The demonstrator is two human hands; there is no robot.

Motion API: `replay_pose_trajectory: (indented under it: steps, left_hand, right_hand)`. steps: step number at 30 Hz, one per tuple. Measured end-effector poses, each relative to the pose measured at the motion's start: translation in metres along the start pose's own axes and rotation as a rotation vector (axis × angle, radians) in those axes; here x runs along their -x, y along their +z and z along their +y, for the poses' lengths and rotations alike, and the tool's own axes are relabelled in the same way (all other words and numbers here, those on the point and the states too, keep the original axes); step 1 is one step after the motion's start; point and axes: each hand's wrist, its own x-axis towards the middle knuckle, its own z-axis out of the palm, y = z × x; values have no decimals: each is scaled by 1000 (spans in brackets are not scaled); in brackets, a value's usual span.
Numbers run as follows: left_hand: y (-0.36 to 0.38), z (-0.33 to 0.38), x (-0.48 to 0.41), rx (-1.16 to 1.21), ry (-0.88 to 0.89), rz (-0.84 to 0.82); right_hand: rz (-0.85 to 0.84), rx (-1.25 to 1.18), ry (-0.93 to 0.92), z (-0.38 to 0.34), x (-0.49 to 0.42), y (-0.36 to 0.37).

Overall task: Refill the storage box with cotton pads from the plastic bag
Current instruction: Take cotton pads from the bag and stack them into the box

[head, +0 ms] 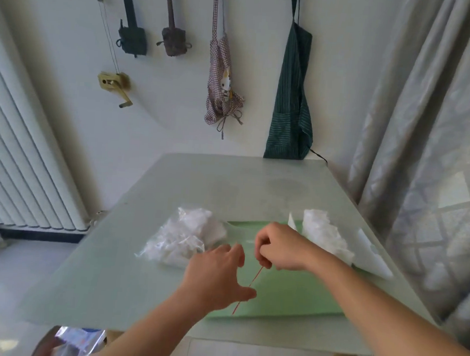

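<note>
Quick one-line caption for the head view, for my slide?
Over a green mat, the right hand pinches a thin red band beside the left hand, plastic bag nearby.

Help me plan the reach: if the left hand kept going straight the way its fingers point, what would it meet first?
Most likely the clear plastic bag of cotton pads. The left hand points up and away across the table, fingertips already near the bag's closest edge; depth is unclear, so it may pass just above it.
</note>
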Motion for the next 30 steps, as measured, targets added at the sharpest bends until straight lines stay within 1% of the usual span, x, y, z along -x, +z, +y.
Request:
replay_pose_trajectory:
  steps: [2,4,5,6,7,9,12,13,14,15,16,18,20,21,22,24,25,26,27,29,30]
  left_hand:
    - [4,-3,-3,-40,-7,33]
    - [4,-8,-4,28,-91,80]
    - [3,-11,-5,111,-131,123]
    - [0,-13,-6,207,-159,184]
    - [-3,-15,-6,292,-172,247]
    - [-7,-17,-6,405,-157,345]
    - [-13,-17,-2,487,-150,393]
    - [-14,-17,-1,504,-157,408]
    - [-15,-19,0,526,-160,436]
    - [-16,-21,1,549,-158,463]
    - [-16,-23,2,563,-147,491]
    - [-17,-25,3,586,-82,518]
    - [-17,-26,3,620,10,489]
    - [-18,-26,4,631,59,450]
    - [-19,-28,5,638,109,416]
    - [-22,-34,6,666,172,345]
    - [-23,-39,6,688,168,346]
    - [-24,-48,3,708,124,397]
    - [-25,-55,-2,709,37,480]
    - [-21,-85,-21,657,-217,625]
    - [-18,-104,-32,625,-326,621]
  right_hand:
    - [-147,9,43,3,3,-1]
    - [-307,13,91,4,7,1]
    - [-331,25,88,5,7,4]
    - [-305,35,68,7,8,8]
    - [-237,53,38,7,5,15]
    - [-30,62,-53,1,1,27]
    - [331,45,-228,-13,-13,39]
    - [406,33,-258,-16,-17,40]
    - [440,44,-285,-17,-24,42]
    - [429,87,-321,-18,-28,44]
    - [369,131,-339,-21,-32,49]
    - [181,173,-309,-26,-38,55]
    - [-31,204,-213,-32,-46,54]
    - [-82,132,-163,-33,-52,52]
    - [-78,32,-121,-34,-61,51]
    - [35,-232,-43,-34,-78,53]
    - [92,-340,-33,-31,-87,57]
    - [148,-392,-37,-32,-96,64]
    - [176,-449,-30,-30,-101,70]
    - [201,-564,59,-36,-110,81]
    - [218,-602,114,-38,-114,85]
